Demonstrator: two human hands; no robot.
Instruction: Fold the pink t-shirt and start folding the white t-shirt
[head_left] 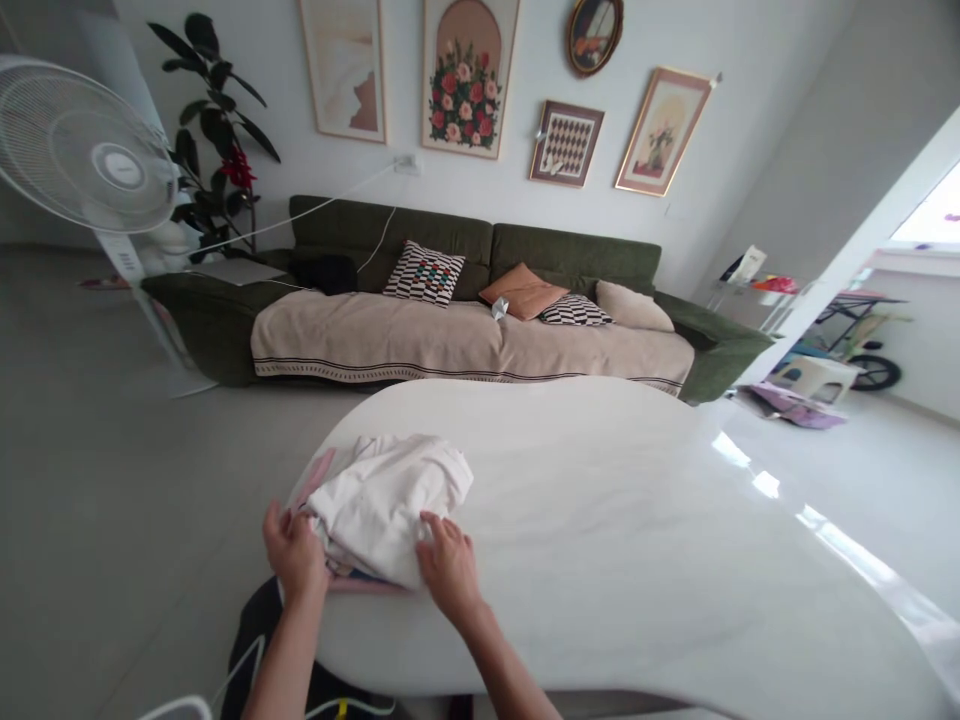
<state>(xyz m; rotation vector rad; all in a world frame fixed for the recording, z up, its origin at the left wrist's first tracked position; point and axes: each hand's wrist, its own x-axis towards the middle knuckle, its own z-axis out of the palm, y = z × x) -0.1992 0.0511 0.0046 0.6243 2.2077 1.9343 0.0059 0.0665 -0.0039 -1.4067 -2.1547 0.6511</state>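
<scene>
Both bare forearms enter from the lower edge and meet at a crumpled white cotton garment (386,500) lying on the near-left corner of a glossy white oval table (637,560). Left hand (294,552) is curled around the garment's near-left edge, fingers half closed on the cloth and on the pale pink fabric layers (319,472) stacked beneath it. Right hand (448,562) lies flat, palm down and fingers spread, pressing the garment's near-right edge against the tabletop. Bundle sits directly ahead of both hands, between them, its long axis running from near left to far right; both hands touch it, neither clearly nearer. Beyond the table stand a dark green fabric sofa (577,250) draped with a beige throw (450,345), and a white pedestal fan (82,145) at left
</scene>
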